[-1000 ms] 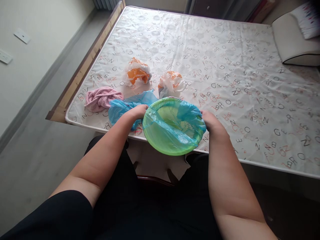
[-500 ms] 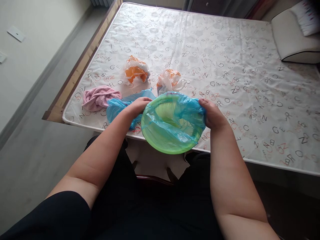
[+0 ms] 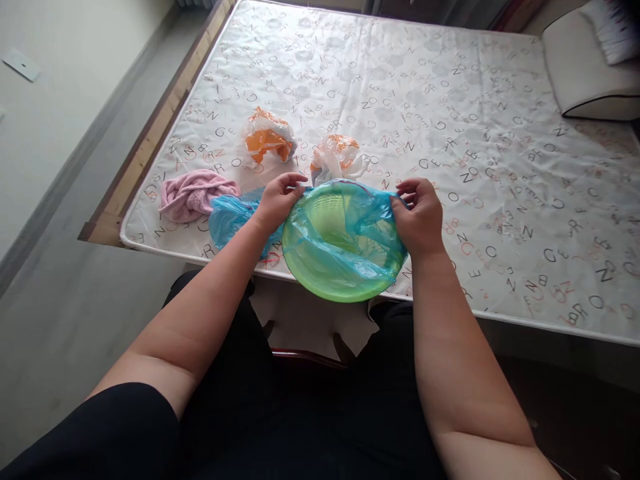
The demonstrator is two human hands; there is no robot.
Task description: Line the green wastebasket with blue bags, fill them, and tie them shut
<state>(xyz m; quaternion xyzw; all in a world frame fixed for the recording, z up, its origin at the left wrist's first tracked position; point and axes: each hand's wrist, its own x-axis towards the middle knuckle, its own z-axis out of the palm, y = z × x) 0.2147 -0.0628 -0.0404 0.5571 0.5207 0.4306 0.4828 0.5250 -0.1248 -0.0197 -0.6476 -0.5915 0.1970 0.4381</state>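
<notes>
Towel, pink and bunched, is lying at the mattress corner, with a loose blue bag just beside it. Left hand is gripping the far-left edge of the blue liner, fingers curled over the rim of the green bowl. Bowl is tilting over the mattress's near edge. Two orange-and-white bags are sitting behind it. Right hand is pinching the liner at the right rim.
</notes>
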